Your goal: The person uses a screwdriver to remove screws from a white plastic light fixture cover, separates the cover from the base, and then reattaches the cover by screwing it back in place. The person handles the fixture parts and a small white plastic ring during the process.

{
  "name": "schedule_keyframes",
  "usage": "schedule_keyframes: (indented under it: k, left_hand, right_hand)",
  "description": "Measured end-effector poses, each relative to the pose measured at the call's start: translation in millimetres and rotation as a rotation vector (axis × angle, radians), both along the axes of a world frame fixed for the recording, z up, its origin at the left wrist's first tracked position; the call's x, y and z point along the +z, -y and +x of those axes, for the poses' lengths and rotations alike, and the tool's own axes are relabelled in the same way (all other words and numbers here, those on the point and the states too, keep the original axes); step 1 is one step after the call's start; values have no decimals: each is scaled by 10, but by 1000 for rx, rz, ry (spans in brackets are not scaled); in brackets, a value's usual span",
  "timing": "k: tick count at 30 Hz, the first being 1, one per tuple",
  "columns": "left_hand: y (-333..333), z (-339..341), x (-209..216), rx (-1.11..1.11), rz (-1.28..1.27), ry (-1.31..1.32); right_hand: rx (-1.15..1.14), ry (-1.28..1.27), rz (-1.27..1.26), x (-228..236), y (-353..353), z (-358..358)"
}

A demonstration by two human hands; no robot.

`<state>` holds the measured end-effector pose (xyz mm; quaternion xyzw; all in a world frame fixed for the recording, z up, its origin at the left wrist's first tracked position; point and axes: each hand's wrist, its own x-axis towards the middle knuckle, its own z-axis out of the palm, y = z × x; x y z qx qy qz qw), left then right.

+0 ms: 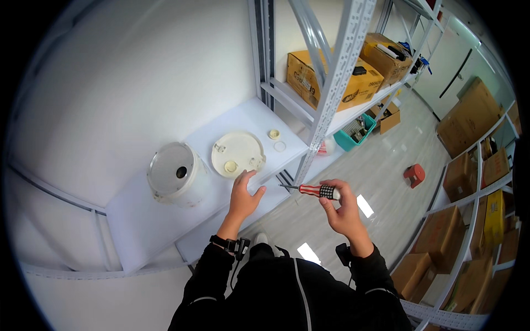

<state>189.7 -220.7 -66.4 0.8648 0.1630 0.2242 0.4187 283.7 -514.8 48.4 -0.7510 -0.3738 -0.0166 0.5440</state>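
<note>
In my right hand (346,212) is a screwdriver (316,191) with a red, white and black patterned handle, its metal shaft pointing left. My left hand (243,197) is empty, fingers apart, beside the near edge of a round cream-white lid (238,146). Whether the fingertips touch that lid, I cannot tell. The lid lies flat on a white shelf (157,226) and has a small round fitting (231,166) near its front. Behind it to the right are a small cream cap (274,134) and a thin white ring (280,146). A white bucket (190,185) with a greyish top and dark central spot stands to the left.
A metal shelf post (334,83) rises at the right end of the white shelf. Cardboard boxes (303,77) sit on the rack beyond, above a teal basket (349,140). On the floor stands a red stool (414,175). More boxes (441,234) fill racks at far right.
</note>
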Motion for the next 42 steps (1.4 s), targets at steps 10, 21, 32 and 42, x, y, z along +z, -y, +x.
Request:
schedule_keyframes:
  k: [10, 21, 32, 42]
  left_hand:
    - [-837, 613, -304, -110, 322, -108]
    - [-1043, 785, -423, -204, 415, -238]
    - [-1005, 830, -363, -197, 382, -294]
    - [-981, 830, -415, -186, 386, -327]
  right_hand:
    - [77, 107, -181, 29, -1158, 314]
    - [93, 75, -313, -30, -1771, 452]
    - [124, 71, -380, -145, -2031, 598]
    - [128, 105, -465, -99, -2156, 700]
